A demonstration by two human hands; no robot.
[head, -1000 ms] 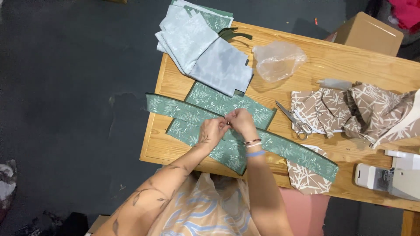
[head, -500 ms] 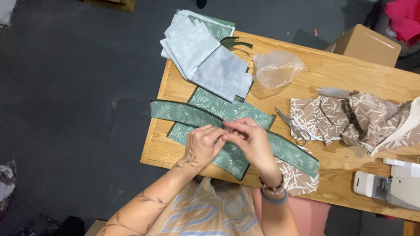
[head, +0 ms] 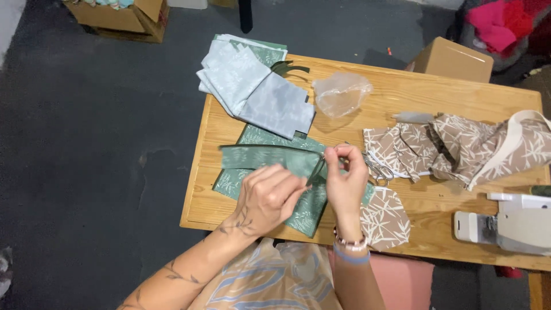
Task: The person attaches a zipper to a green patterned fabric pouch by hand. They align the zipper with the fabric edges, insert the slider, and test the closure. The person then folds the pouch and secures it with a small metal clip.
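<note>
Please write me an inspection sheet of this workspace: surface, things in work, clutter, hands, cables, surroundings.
Surface: wooden table, mostly covered with cloth.
Things in work: green strip lifted over green leaf-print fabric.
Clutter: pale folded fabric, clear plastic bag, brown leaf-print pieces, scissors, white sewing machine.
Hands: left hand and right hand both pinch the green strip.
Cables: nothing seen.
Surroundings: dark floor, cardboard boxes, pink cloth heap.

Both hands up over the wooden counter [head: 229,129]; right hand [head: 346,179] pinches the green fabric strip [head: 270,155] at its end, left hand [head: 268,195] just beside it; grey-green fabric pieces [head: 258,92] stacked behind.
</note>
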